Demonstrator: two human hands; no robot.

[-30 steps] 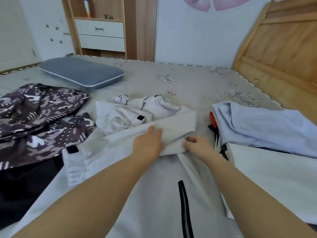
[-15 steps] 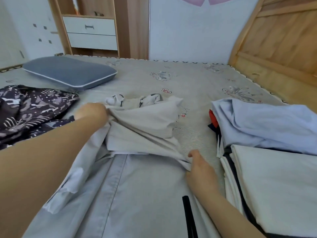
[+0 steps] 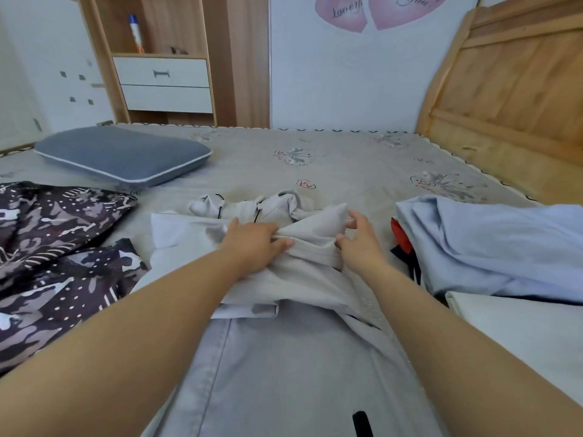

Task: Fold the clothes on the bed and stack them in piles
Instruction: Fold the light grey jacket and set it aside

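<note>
A white hooded jacket (image 3: 293, 357) with black drawstrings lies spread in front of me on the bed (image 3: 331, 159), its hood end bunched at the far side. My left hand (image 3: 255, 244) grips a gathered fold of its cloth near the middle. My right hand (image 3: 359, 241) pinches the raised corner of the same fold just to the right. A camouflage-print garment (image 3: 53, 247) lies loose at the left. At the right a pale blue garment (image 3: 492, 244) is draped over a stack with a folded white piece (image 3: 520, 326) in front.
A grey-blue pillow (image 3: 123, 154) lies at the far left of the bed. The wooden headboard (image 3: 511, 89) rises along the right side. A wooden cabinet with white drawers (image 3: 164, 80) stands against the far wall.
My left hand has swung from the jacket's left side to its middle and taken a fold. My right hand has moved up and away from me to the fold's raised corner.
</note>
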